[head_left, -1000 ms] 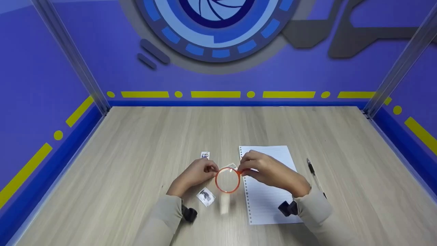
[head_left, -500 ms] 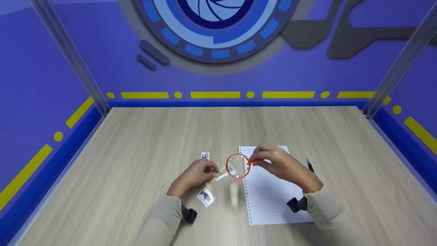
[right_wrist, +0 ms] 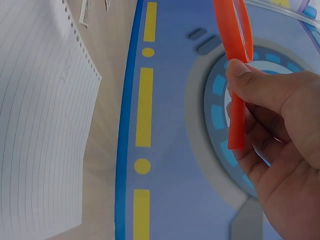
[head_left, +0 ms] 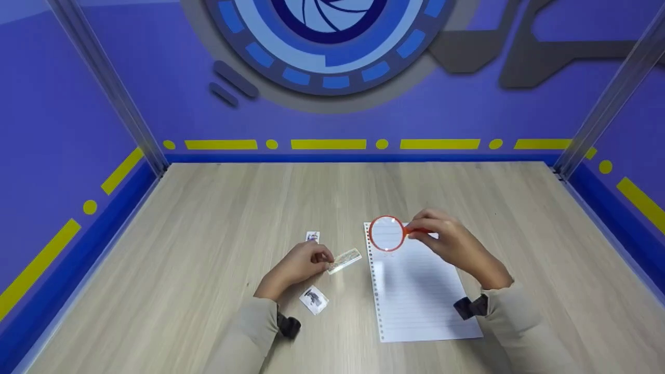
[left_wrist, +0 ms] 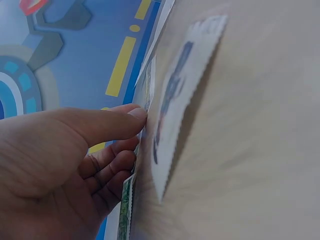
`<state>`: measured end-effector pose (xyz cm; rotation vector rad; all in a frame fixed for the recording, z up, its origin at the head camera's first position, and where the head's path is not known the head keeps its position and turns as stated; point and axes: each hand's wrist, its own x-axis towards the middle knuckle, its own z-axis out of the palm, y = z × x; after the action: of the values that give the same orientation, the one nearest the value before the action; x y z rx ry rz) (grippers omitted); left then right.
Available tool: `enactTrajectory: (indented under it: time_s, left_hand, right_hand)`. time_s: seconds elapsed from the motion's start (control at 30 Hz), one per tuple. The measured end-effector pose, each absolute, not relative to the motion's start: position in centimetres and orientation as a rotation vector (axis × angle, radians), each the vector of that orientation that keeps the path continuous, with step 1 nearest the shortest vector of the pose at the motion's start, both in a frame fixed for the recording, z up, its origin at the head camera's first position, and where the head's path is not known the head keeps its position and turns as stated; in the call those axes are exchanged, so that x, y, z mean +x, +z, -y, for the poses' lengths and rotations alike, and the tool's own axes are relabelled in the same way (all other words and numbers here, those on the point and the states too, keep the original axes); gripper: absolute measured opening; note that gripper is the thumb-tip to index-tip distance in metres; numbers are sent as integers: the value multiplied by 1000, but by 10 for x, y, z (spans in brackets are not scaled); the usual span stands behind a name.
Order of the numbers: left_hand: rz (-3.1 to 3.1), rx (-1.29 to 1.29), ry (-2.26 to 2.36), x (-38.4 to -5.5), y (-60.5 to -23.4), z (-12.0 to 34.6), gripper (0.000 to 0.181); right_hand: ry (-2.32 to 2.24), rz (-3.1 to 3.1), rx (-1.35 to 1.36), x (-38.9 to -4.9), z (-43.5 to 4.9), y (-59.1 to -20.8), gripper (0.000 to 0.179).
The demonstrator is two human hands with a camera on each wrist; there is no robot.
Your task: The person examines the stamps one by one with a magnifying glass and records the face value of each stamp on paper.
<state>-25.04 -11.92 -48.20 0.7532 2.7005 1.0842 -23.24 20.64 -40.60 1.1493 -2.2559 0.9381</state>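
In the head view my left hand (head_left: pixel 298 267) rests low over the table, its thumb and fingertips pinching the left end of a long postage stamp (head_left: pixel 346 261). A square stamp with a dark figure (head_left: pixel 314 299) lies nearer me, large in the left wrist view as a perforated stamp (left_wrist: pixel 182 95). Beyond the left hand lies a small stamp (head_left: pixel 312 236), partly covered by the fingers. My right hand (head_left: pixel 452 241) grips the handle of an orange-red magnifying glass (right_wrist: pixel 236 115) and holds its round lens above the top of a lined sheet (head_left: pixel 426 306).
The sheet has punched holes down its left edge, and faint handwriting shows near its top in the right wrist view. Blue printed panels (head_left: pixel 332 122) wall the wooden table (head_left: pixel 234 208) at the back and both sides.
The magnifying glass has moved right and away from me, from over the long stamp to over the paper. The left hand stays put. The pen is now hidden by the right arm.
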Motion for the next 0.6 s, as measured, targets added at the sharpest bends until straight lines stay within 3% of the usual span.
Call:
enactTrajectory:
  time_s: [0.6]
  left_hand:
    - [-2703, 739, 1107, -249, -484, 119, 8]
  right_hand:
    - [846, 2356, 797, -234, -260, -420, 18]
